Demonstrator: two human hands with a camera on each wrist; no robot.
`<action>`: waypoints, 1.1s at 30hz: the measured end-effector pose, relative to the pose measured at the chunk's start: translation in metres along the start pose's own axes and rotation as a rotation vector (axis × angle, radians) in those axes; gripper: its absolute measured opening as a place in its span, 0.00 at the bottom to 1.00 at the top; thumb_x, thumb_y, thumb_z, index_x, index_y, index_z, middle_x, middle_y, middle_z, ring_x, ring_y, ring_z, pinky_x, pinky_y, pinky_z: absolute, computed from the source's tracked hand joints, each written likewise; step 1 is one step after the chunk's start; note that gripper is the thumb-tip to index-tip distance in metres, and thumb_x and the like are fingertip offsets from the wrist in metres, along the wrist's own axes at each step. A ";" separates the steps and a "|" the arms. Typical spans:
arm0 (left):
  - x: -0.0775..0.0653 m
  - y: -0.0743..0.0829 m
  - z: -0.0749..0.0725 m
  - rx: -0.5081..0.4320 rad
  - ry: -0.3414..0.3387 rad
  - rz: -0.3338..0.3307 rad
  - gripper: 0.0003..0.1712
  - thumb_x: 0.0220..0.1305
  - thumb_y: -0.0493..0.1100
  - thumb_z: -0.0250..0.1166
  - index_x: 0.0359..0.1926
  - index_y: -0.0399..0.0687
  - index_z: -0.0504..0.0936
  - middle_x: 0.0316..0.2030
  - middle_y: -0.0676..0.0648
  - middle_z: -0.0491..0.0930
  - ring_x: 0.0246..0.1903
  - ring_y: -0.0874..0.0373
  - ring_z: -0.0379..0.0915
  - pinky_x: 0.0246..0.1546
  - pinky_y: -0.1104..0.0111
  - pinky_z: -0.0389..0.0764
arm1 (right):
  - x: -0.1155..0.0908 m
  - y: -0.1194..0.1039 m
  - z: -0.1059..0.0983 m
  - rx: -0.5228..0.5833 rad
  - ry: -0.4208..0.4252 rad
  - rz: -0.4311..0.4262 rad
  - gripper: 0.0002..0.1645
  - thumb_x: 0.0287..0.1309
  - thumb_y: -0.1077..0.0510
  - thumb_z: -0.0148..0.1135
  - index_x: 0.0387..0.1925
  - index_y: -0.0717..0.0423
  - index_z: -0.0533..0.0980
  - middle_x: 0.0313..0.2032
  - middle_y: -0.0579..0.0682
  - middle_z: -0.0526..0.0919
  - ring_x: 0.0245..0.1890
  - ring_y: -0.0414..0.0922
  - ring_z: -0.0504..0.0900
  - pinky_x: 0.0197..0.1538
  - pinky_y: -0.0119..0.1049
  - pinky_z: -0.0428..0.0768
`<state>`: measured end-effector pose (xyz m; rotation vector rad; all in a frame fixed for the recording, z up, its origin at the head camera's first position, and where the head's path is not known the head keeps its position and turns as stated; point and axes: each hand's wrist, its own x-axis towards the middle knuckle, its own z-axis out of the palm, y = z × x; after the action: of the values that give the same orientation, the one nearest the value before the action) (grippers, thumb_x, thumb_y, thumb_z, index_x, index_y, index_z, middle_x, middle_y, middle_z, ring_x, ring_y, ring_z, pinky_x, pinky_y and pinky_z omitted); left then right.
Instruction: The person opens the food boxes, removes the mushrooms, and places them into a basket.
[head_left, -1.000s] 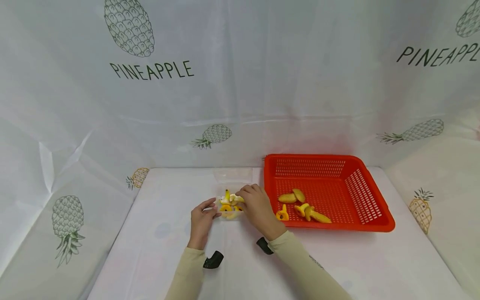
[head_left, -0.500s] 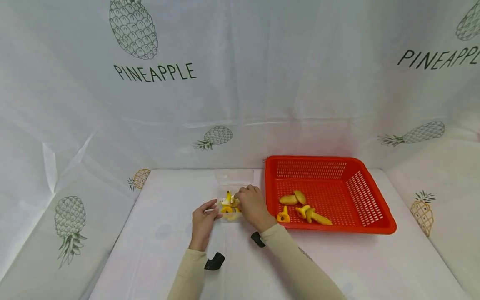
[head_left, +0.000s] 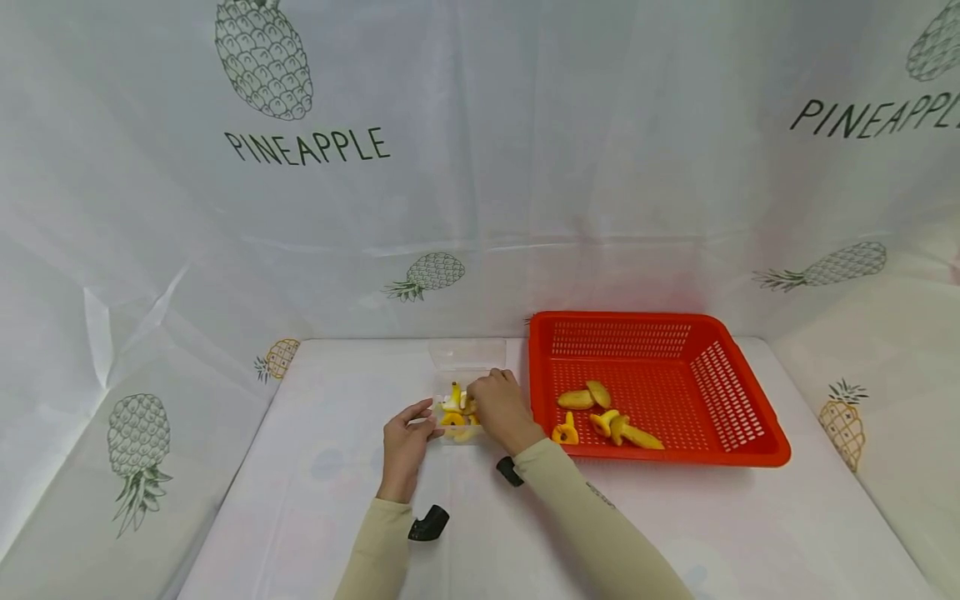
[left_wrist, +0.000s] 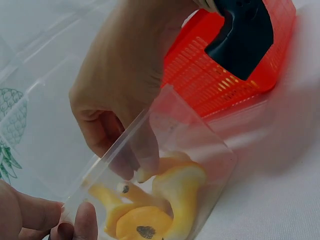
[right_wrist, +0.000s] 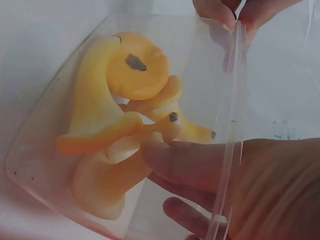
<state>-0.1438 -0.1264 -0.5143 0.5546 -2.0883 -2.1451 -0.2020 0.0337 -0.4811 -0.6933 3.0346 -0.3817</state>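
Left grip [head_left: 405,446] clamps the box [right_wrist: 187,55] at nine o'clock; right grip [head_left: 504,410], pinching a mushroom [right_wrist: 105,187], should release gently.

Left hand [left_wrist: 37,212] partly beyond the left wrist view's edge

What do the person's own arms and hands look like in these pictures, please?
The left sleeve and right sleeve are beige and reach down to the wrists. The left hand and right hand are bare, without gloves. A bent black piece shows near each wrist.
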 end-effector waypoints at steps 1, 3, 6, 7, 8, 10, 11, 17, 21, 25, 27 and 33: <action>0.000 0.000 0.001 0.002 -0.001 0.001 0.21 0.71 0.24 0.60 0.63 0.26 0.80 0.47 0.38 0.74 0.34 0.59 0.78 0.42 0.66 0.91 | 0.000 0.000 0.000 -0.003 -0.003 0.006 0.12 0.61 0.60 0.77 0.47 0.49 0.92 0.45 0.48 0.92 0.44 0.49 0.79 0.65 0.46 0.79; 0.000 0.000 0.002 0.003 -0.001 -0.004 0.21 0.71 0.25 0.60 0.63 0.26 0.80 0.47 0.38 0.74 0.34 0.59 0.78 0.42 0.66 0.92 | 0.001 0.001 0.001 -0.011 -0.006 0.012 0.13 0.61 0.59 0.77 0.47 0.49 0.91 0.45 0.48 0.92 0.44 0.48 0.79 0.66 0.46 0.78; 0.000 0.000 0.003 0.003 -0.009 -0.006 0.21 0.72 0.25 0.60 0.64 0.26 0.79 0.48 0.37 0.74 0.34 0.59 0.78 0.42 0.66 0.91 | 0.000 0.001 0.000 -0.042 -0.004 0.004 0.14 0.60 0.59 0.78 0.48 0.48 0.91 0.45 0.48 0.92 0.44 0.48 0.79 0.67 0.46 0.78; 0.001 0.000 0.004 0.003 -0.010 -0.006 0.21 0.72 0.25 0.60 0.64 0.26 0.79 0.48 0.37 0.74 0.34 0.59 0.78 0.42 0.67 0.91 | 0.000 0.001 -0.001 -0.050 -0.006 0.004 0.14 0.59 0.59 0.78 0.48 0.48 0.91 0.45 0.48 0.91 0.44 0.48 0.78 0.67 0.46 0.78; 0.001 0.000 0.004 -0.001 -0.012 -0.006 0.21 0.72 0.25 0.60 0.64 0.25 0.79 0.48 0.37 0.74 0.34 0.59 0.78 0.42 0.66 0.91 | -0.001 0.002 -0.001 -0.060 0.000 -0.001 0.14 0.59 0.59 0.78 0.48 0.48 0.91 0.45 0.48 0.91 0.45 0.48 0.79 0.67 0.46 0.78; 0.001 0.000 0.004 -0.002 -0.017 -0.009 0.21 0.72 0.25 0.60 0.64 0.26 0.79 0.48 0.36 0.74 0.34 0.58 0.78 0.42 0.66 0.91 | -0.003 0.002 -0.003 -0.065 0.020 -0.003 0.15 0.59 0.59 0.78 0.48 0.48 0.91 0.45 0.48 0.91 0.46 0.49 0.79 0.66 0.46 0.78; 0.001 0.000 0.004 -0.002 -0.018 -0.011 0.21 0.72 0.25 0.60 0.64 0.26 0.79 0.48 0.36 0.74 0.34 0.58 0.78 0.43 0.65 0.91 | -0.004 0.003 -0.003 -0.057 0.038 -0.004 0.14 0.59 0.60 0.78 0.48 0.49 0.91 0.45 0.48 0.90 0.47 0.49 0.79 0.66 0.46 0.78; 0.000 0.003 0.003 -0.005 -0.021 -0.001 0.22 0.72 0.26 0.60 0.65 0.26 0.79 0.48 0.37 0.74 0.36 0.56 0.79 0.44 0.63 0.92 | -0.017 0.003 -0.010 0.057 0.225 -0.066 0.10 0.61 0.60 0.77 0.44 0.50 0.90 0.41 0.46 0.89 0.47 0.49 0.80 0.61 0.45 0.81; 0.000 0.003 0.004 -0.016 -0.030 0.013 0.22 0.72 0.25 0.59 0.65 0.25 0.78 0.48 0.37 0.73 0.36 0.55 0.79 0.44 0.63 0.92 | -0.030 0.000 -0.021 0.116 0.345 -0.126 0.09 0.62 0.61 0.76 0.44 0.50 0.89 0.41 0.45 0.89 0.46 0.47 0.80 0.60 0.44 0.81; 0.001 0.002 0.003 -0.026 -0.028 0.003 0.22 0.72 0.25 0.59 0.65 0.25 0.78 0.48 0.37 0.73 0.34 0.58 0.79 0.41 0.69 0.91 | -0.045 0.000 -0.032 0.145 0.455 -0.176 0.09 0.61 0.61 0.77 0.43 0.50 0.88 0.41 0.44 0.89 0.46 0.46 0.80 0.58 0.42 0.82; 0.001 0.001 0.002 -0.028 -0.025 -0.006 0.22 0.72 0.25 0.59 0.65 0.26 0.79 0.48 0.37 0.73 0.34 0.59 0.79 0.40 0.71 0.90 | -0.053 0.002 -0.036 0.161 0.509 -0.206 0.09 0.60 0.61 0.77 0.42 0.50 0.88 0.40 0.44 0.88 0.45 0.46 0.80 0.56 0.42 0.82; -0.001 0.001 -0.001 -0.015 -0.021 -0.010 0.22 0.72 0.25 0.59 0.65 0.24 0.77 0.49 0.36 0.73 0.33 0.59 0.78 0.39 0.72 0.90 | -0.075 0.018 -0.045 0.195 0.632 -0.266 0.08 0.58 0.63 0.77 0.39 0.51 0.87 0.38 0.44 0.87 0.44 0.47 0.81 0.50 0.43 0.81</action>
<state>-0.1424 -0.1272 -0.5127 0.5438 -2.0824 -2.1802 -0.1443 0.0920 -0.4453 -1.1515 3.3848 -1.0732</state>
